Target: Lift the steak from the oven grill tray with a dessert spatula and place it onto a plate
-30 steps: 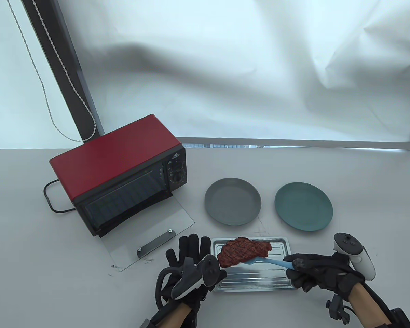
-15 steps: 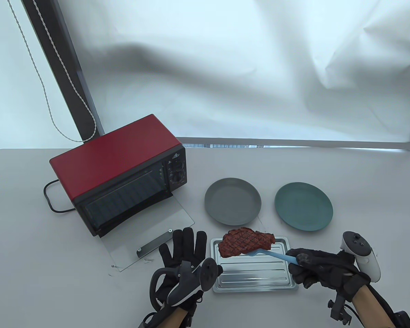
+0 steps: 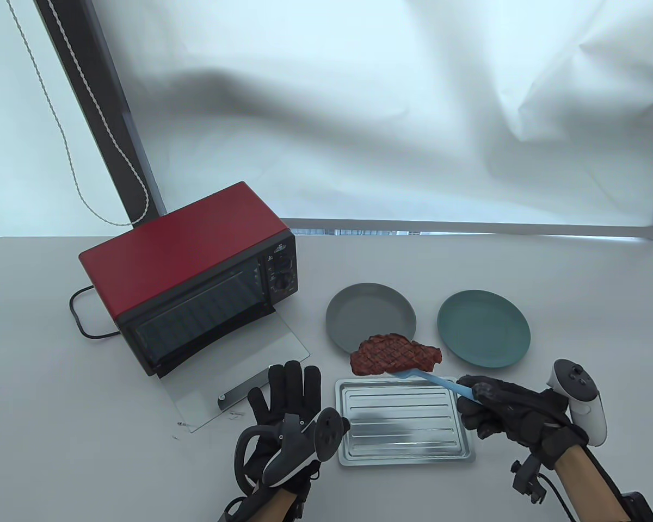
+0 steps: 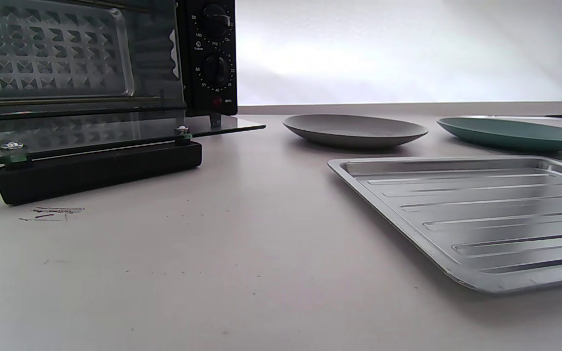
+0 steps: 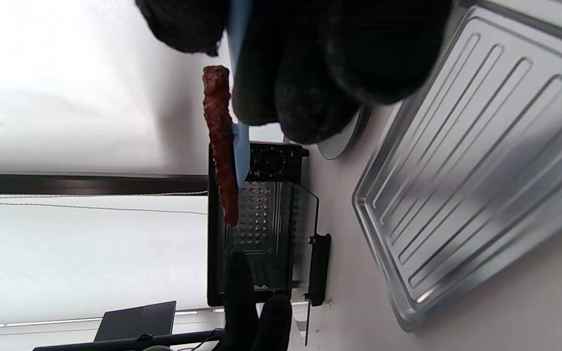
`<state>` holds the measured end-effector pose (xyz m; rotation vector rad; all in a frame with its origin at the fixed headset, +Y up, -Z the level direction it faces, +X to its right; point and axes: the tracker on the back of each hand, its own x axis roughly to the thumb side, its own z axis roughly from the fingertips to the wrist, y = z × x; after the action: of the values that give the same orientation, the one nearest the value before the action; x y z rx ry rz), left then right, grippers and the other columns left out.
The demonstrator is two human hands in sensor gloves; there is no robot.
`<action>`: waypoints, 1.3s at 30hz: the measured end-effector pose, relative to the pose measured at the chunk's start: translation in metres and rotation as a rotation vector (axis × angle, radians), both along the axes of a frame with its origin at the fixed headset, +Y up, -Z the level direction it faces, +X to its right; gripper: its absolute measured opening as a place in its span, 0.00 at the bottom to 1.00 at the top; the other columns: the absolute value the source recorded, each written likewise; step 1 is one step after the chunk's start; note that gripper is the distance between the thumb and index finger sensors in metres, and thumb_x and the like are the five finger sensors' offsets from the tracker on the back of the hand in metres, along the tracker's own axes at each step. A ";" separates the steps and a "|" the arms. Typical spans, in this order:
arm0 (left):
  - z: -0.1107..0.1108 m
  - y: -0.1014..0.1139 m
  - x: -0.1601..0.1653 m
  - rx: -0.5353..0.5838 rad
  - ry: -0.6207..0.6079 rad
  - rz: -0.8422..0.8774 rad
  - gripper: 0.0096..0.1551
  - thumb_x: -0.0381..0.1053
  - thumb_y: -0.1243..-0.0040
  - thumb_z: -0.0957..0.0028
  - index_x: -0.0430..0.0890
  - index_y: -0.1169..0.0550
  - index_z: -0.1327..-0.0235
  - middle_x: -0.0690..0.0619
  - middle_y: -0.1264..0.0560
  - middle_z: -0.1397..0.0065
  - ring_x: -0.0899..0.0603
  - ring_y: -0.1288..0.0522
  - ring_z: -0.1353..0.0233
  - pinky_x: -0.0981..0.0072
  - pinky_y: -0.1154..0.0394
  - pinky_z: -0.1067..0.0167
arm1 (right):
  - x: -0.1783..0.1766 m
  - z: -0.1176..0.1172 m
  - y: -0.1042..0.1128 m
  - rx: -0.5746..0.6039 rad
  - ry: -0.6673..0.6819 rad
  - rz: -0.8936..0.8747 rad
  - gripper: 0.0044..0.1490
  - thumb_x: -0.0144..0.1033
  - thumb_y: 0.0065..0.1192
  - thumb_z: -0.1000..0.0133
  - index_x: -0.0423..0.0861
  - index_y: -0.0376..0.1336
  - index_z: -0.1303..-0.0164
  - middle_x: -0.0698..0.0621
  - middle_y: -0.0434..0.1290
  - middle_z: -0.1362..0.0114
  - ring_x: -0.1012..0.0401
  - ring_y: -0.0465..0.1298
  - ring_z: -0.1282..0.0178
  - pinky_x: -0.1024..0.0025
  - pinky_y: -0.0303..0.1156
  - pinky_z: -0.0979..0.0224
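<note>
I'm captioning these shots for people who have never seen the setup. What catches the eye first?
The steak, riding in the air on a blue spatula held by the right hand, over the near rim of the grey plate. Behind, the red oven stands with its glass door down; the metal tray lies bare.

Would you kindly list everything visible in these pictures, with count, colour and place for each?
steak: 1, reddish brown with grill marks, lifted on the spatula, over the near rim of the grey plate in the table view
dessert spatula: 1, light blue, held in the right hand
oven grill tray: 1, silver, near edge of the table, nothing on it
grey plate: 1, grey, behind the tray
teal plate: 1, teal, right of the grey plate
toaster oven: 1, red and black, at the left, glass door folded down
table: 1, pale grey
left hand: 1, black glove, fingers spread, left of the tray
right hand: 1, black glove, gripping the spatula handle
</note>
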<state>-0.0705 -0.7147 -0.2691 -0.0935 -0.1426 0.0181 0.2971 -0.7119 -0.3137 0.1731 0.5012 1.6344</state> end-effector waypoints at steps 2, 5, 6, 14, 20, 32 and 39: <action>0.000 0.000 0.000 0.001 0.002 0.002 0.59 0.73 0.58 0.43 0.41 0.63 0.16 0.33 0.65 0.13 0.25 0.64 0.16 0.19 0.59 0.30 | -0.001 -0.003 0.004 -0.003 -0.021 -0.007 0.32 0.41 0.55 0.31 0.37 0.60 0.21 0.44 0.81 0.37 0.51 0.82 0.44 0.63 0.79 0.43; 0.001 0.001 0.000 0.010 0.001 0.008 0.58 0.73 0.58 0.43 0.41 0.63 0.16 0.33 0.65 0.13 0.25 0.64 0.16 0.19 0.59 0.30 | -0.003 -0.009 0.013 0.002 -0.050 -0.006 0.33 0.41 0.54 0.31 0.36 0.59 0.20 0.44 0.80 0.36 0.50 0.82 0.42 0.63 0.78 0.42; 0.001 0.001 0.000 0.012 0.000 0.008 0.58 0.73 0.58 0.43 0.41 0.63 0.16 0.33 0.65 0.13 0.25 0.64 0.16 0.19 0.59 0.30 | -0.003 -0.010 0.015 0.008 -0.057 -0.001 0.33 0.41 0.54 0.31 0.37 0.59 0.20 0.44 0.80 0.36 0.50 0.82 0.42 0.63 0.78 0.42; 0.002 0.002 -0.001 0.029 -0.002 0.014 0.58 0.73 0.59 0.42 0.42 0.64 0.17 0.33 0.65 0.13 0.25 0.64 0.16 0.19 0.59 0.30 | -0.013 -0.034 0.028 0.023 -0.106 -0.042 0.34 0.41 0.52 0.30 0.35 0.56 0.19 0.43 0.79 0.34 0.50 0.80 0.40 0.62 0.78 0.40; 0.002 0.003 -0.002 0.040 0.004 0.019 0.58 0.73 0.58 0.42 0.42 0.65 0.17 0.33 0.65 0.13 0.25 0.64 0.16 0.19 0.59 0.30 | -0.027 -0.058 0.027 0.030 -0.127 -0.047 0.35 0.41 0.52 0.30 0.35 0.56 0.19 0.43 0.78 0.34 0.50 0.80 0.40 0.62 0.77 0.40; 0.002 0.005 -0.002 0.040 -0.003 0.017 0.58 0.73 0.59 0.42 0.43 0.65 0.16 0.33 0.66 0.13 0.26 0.65 0.16 0.19 0.59 0.30 | -0.054 -0.075 -0.012 -0.071 -0.144 -0.046 0.36 0.42 0.51 0.29 0.34 0.53 0.17 0.41 0.76 0.31 0.49 0.79 0.37 0.61 0.76 0.37; 0.002 0.006 -0.003 0.032 0.001 0.013 0.58 0.73 0.59 0.42 0.43 0.65 0.17 0.34 0.66 0.13 0.26 0.65 0.16 0.20 0.60 0.29 | -0.056 -0.077 -0.029 -0.110 -0.144 -0.016 0.37 0.42 0.50 0.29 0.33 0.51 0.17 0.40 0.75 0.30 0.47 0.78 0.36 0.59 0.76 0.36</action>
<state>-0.0732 -0.7084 -0.2671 -0.0602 -0.1424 0.0286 0.2408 -0.7405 -0.3902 -0.0229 0.4768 1.5860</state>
